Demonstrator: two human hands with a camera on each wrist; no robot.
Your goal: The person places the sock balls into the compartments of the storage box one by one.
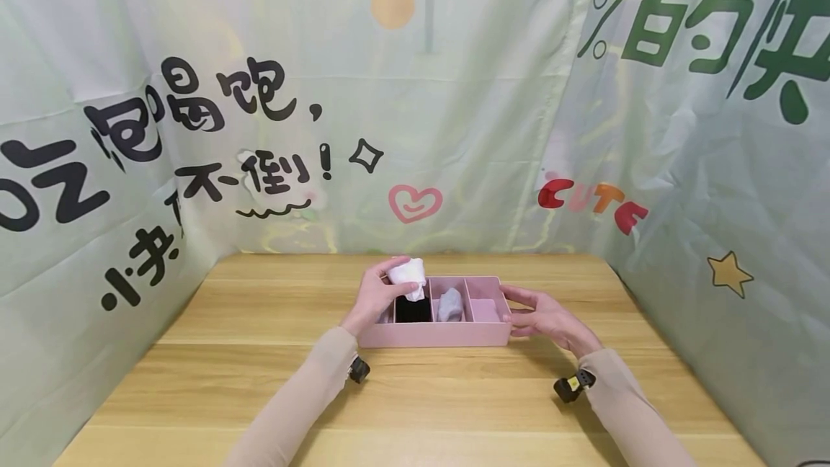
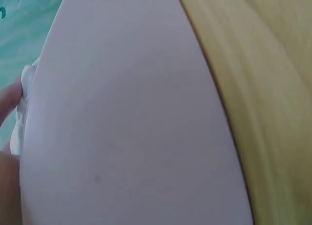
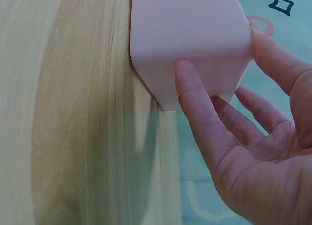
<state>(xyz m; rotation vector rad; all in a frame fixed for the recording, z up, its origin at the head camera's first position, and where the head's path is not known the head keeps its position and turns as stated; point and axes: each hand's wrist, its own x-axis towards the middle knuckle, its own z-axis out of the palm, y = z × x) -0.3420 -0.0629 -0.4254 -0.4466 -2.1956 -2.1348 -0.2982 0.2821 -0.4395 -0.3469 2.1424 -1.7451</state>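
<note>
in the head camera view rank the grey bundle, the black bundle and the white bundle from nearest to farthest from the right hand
1. Grey bundle: in the tray's third compartment from the left, nearest the right hand at the pink tray's right end.
2. Black bundle: one compartment further left.
3. White bundle: farthest, held above the tray's left part by the left hand.

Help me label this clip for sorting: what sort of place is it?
Probably a makeshift recording booth, not a lived-in room: a wooden table walled on three sides by printed fabric backdrops with cartoon lettering. On it, only a pink divided tray, which the hands work at.
</note>
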